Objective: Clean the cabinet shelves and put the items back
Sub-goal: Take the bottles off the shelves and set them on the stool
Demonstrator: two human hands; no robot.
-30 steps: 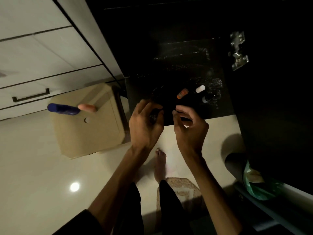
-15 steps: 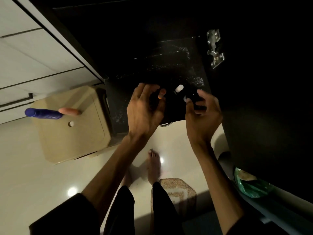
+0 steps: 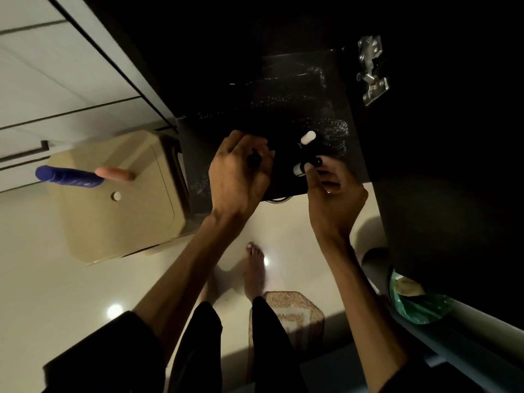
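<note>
Hands at dark shelf (image 3: 283, 89): right hand (image 3: 334, 194) grip pinches white-capped tube (image 3: 300, 168), cap left; left hand (image 3: 238, 174) grips sth dark.

Cabinet shelf (image 3: 283, 89) sits at centre, w/ a hinge (image 3: 371, 70) on the panel to its right. Both hands are over the shelf's front edge: left hand (image 3: 238, 173) on the left, right hand (image 3: 334, 191) on the right. Two small capped items (image 3: 307, 137) lie on the shelf btwn the hands, nearer the right one. A box (image 3: 119, 199) stands on the floor (image 3: 56, 279) left of the shelf; a tube (image 3: 82, 175) lies on top of it. Drawers (image 3: 56, 80) are behind the box. A bag (image 3: 416, 302) sits low at right.
</note>
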